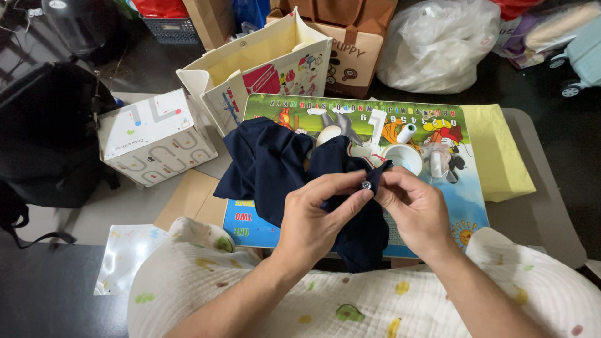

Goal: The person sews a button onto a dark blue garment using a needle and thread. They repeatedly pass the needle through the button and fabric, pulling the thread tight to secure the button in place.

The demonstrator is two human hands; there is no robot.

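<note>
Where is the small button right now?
In the head view, the button sits just right of centre, pinched against the navy cloth between the left hand and right hand, in front of the white bowl.

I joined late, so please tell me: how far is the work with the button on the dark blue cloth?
Done: I cannot tell whether any stitches are in. In hand: the left hand and right hand pinch a small button against the navy garment. A white thread spool stands on the colourful mat. Left: nothing shows the button as fastened; no needle or thread is visible.
</note>
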